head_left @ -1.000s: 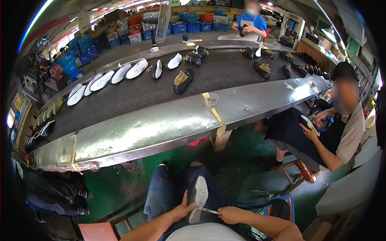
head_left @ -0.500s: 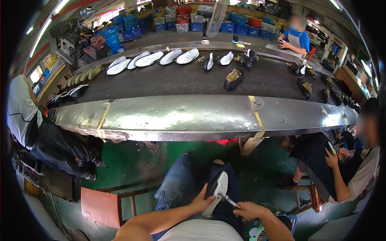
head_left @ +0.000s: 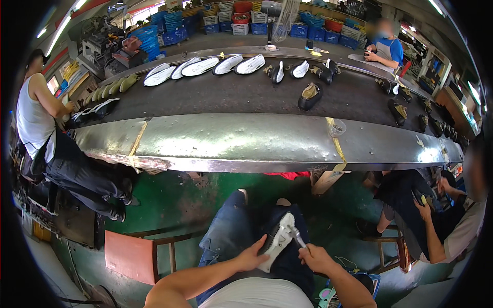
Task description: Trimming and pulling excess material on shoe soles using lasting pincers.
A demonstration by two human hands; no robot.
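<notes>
A black shoe upper with a white underside (head_left: 280, 241) lies sole-up across my lap, its toe end pointing away from me. My left hand (head_left: 253, 255) grips its left edge near the heel end, fingers wrapped round the side. In my right hand (head_left: 317, 257) is a hammer (head_left: 296, 236), held by its handle. The metal head is over the right edge of the white underside, and whether it touches cannot be made out. The hammer's handle is mostly hidden in my fist.
Ahead runs a long conveyor bench (head_left: 226, 143) with a metal edge. On its dark belt (head_left: 221, 100) lie white-bottomed shoes (head_left: 200, 66) and a black shoe (head_left: 310, 96). A red-topped stool (head_left: 129, 256) is at left. Co-workers are at left (head_left: 43, 118), right (head_left: 454, 226) and far right (head_left: 387, 46).
The hammer and my right hand have moved slightly away from me, toward the shoe's toe end. My left hand keeps its hold. The person at left has straightened into view.
</notes>
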